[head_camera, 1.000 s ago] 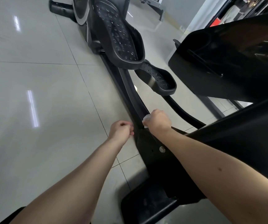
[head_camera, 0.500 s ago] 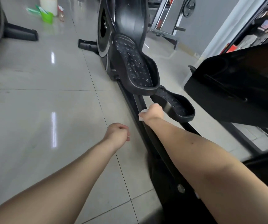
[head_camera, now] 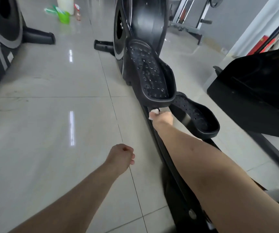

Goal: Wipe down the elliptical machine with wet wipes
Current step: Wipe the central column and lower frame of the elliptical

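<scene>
- Head view, nearest: the left hand (head_camera: 121, 156) is held over the floor tiles (head_camera: 51, 115) with its fingers curled into a fist, and nothing is seen in it.
- Beyond it, the right arm is stretched along the black rail (head_camera: 159, 145) of the elliptical machine (head_camera: 145, 19). The right hand (head_camera: 163, 117) is closed round a white wet wipe (head_camera: 153, 114), which is pressed to the rail just beneath the heel of the near pedal (head_camera: 148, 73).
- Risk is judged highest here. The hand is tucked between rail and pedal, and knuckles could be pinched if the pedal were nudged and swung down. The wipe could also be snagged under the pedal's edge and torn.
- The far pedal (head_camera: 196, 113) sits just to the right of the hand, so a wide stroke could be knocked against it.
- A slip could be caused by moisture left on the glossy tiles.
- Farthest, three containers are grouped on the floor. A green cup-like container (head_camera: 63, 16) is seen, its contents not discernible. A white bucket (head_camera: 64, 4) is cut off by the frame, its inside hidden. A small bottle (head_camera: 77, 13) appears brownish low down; its contents cannot be told.
</scene>
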Tool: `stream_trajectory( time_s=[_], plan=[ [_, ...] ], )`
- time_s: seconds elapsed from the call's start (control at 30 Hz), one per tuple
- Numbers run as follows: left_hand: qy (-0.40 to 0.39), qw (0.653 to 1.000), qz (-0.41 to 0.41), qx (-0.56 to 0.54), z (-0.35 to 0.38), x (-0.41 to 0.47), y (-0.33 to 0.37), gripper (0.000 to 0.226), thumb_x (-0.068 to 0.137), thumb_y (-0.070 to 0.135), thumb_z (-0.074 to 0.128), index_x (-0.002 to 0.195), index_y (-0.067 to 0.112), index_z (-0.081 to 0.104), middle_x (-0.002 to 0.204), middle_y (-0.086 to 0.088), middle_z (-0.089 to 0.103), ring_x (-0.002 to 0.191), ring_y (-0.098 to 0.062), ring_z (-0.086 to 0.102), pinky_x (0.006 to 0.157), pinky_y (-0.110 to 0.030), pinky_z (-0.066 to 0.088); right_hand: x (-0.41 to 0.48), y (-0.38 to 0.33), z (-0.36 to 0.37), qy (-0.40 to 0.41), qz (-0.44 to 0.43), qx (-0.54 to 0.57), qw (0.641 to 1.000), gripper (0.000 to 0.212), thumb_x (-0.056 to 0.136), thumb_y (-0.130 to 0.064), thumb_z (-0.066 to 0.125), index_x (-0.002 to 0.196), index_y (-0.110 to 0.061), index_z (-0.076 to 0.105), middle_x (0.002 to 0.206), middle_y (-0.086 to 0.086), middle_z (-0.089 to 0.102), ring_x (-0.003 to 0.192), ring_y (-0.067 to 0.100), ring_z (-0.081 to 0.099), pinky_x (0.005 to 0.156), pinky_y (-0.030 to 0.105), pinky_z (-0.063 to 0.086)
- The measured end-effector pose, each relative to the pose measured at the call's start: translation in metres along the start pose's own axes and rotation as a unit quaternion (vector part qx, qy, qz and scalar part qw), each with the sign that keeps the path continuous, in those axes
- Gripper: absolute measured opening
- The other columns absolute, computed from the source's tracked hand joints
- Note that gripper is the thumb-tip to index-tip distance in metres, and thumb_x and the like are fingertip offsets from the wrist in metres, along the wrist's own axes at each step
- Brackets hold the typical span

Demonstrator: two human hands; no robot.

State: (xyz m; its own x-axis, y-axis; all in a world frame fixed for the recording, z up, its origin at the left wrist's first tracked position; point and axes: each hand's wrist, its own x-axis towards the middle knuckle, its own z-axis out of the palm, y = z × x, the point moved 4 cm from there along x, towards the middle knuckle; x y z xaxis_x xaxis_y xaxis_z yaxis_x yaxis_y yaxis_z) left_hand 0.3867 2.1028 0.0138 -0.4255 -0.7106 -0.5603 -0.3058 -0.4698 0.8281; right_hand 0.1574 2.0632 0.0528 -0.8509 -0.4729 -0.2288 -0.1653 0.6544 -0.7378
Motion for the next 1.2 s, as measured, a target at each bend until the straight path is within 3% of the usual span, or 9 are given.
stream_trajectory(
  time_s=[0.17,0.27,0.43,0.67,0.77,0.87,1.0,1.1,1.2],
  plan=[
    [-0.016,0.999,-0.042,0.022,-0.005,-0.040,0.017,0.024,0.097,0.003,0.043,0.094,0.010,0.066,0.088,-0.007,0.070,0.062,-0.016,0.067,0.069,-0.029,0.043,-0.025,0.036,-0.017,-0.031,0.045,-0.096,0.994,0.041,0.094,-0.042,0.046,0.087,-0.013,0.075,0.077,0.004,0.071,0.070,0.026,0.069,0.066,0.031,0.055],
    [-0.013,0.998,-0.058,0.027,-0.010,-0.060,0.030,0.024,0.098,0.002,0.043,0.096,0.009,0.066,0.089,-0.007,0.070,0.064,-0.017,0.067,0.067,-0.028,0.043,-0.044,0.060,-0.027,-0.034,0.079,-0.147,0.985,0.045,0.099,-0.043,0.043,0.098,-0.011,0.074,0.077,0.002,0.068,0.064,0.022,0.062,0.058,0.027,0.044],
    [-0.014,0.996,-0.083,0.036,-0.013,-0.097,0.049,0.021,0.098,0.002,0.045,0.098,0.008,0.065,0.090,-0.009,0.069,0.066,-0.018,0.066,0.065,-0.026,0.046,-0.093,0.086,-0.059,-0.063,0.125,-0.242,0.960,0.038,0.104,-0.031,0.041,0.112,-0.002,0.066,0.079,0.004,0.057,0.081,0.026,0.058,0.078,0.035,0.050],
    [-0.013,0.992,-0.112,0.055,-0.016,-0.144,0.068,0.023,0.097,0.001,0.044,0.091,0.008,0.064,0.087,-0.010,0.069,0.064,-0.019,0.066,0.066,-0.027,0.048,-0.157,0.100,-0.110,-0.141,0.142,-0.406,0.892,0.030,0.103,-0.011,0.050,0.132,-0.005,0.055,0.123,0.013,0.065,0.113,0.030,0.062,0.091,0.039,0.049],
    [-0.009,0.990,-0.125,0.066,-0.019,-0.162,0.078,0.023,0.097,0.001,0.044,0.090,0.010,0.064,0.086,-0.008,0.070,0.062,-0.018,0.067,0.072,-0.031,0.047,-0.179,0.092,-0.135,-0.150,0.131,-0.441,0.875,0.030,0.102,-0.010,0.056,0.131,-0.006,0.054,0.120,0.011,0.065,0.104,0.026,0.062,0.089,0.037,0.052],
    [-0.006,0.988,-0.136,0.068,-0.024,-0.179,0.095,0.022,0.097,0.001,0.046,0.091,0.010,0.065,0.084,-0.006,0.071,0.063,-0.018,0.068,0.071,-0.030,0.047,-0.195,0.071,-0.143,-0.130,0.139,-0.348,0.918,0.025,0.104,-0.014,0.051,0.125,-0.004,0.062,0.110,0.011,0.067,0.099,0.026,0.064,0.081,0.033,0.050],
    [-0.001,0.986,-0.153,0.063,-0.035,-0.204,0.113,0.021,0.097,-0.002,0.048,0.092,0.007,0.066,0.080,-0.008,0.070,0.058,-0.018,0.067,0.060,-0.025,0.047,-0.239,0.028,-0.128,-0.115,0.264,-0.059,0.956,0.032,0.105,-0.024,0.050,0.124,-0.006,0.068,0.122,0.013,0.069,0.113,0.030,0.066,0.082,0.030,0.051],
    [-0.004,0.984,-0.164,0.065,-0.048,-0.221,0.123,0.021,0.092,-0.006,0.050,0.084,0.006,0.065,0.072,-0.008,0.063,0.050,-0.022,0.058,0.059,-0.025,0.041,-0.284,-0.005,-0.114,-0.115,0.378,0.189,0.899,0.034,0.104,-0.017,0.050,0.134,-0.003,0.058,0.134,0.013,0.062,0.129,0.031,0.056,0.103,0.031,0.047],
    [-0.002,0.984,-0.147,0.101,-0.061,-0.240,0.134,0.005,0.085,0.008,0.056,0.084,0.012,0.058,0.080,-0.009,0.056,0.071,-0.023,0.054,0.068,-0.032,0.046,-0.327,-0.036,-0.110,-0.125,0.415,0.304,0.849,0.025,0.098,-0.014,0.048,0.117,-0.009,0.063,0.115,0.011,0.066,0.113,0.030,0.061,0.107,0.039,0.050]
  ],
)
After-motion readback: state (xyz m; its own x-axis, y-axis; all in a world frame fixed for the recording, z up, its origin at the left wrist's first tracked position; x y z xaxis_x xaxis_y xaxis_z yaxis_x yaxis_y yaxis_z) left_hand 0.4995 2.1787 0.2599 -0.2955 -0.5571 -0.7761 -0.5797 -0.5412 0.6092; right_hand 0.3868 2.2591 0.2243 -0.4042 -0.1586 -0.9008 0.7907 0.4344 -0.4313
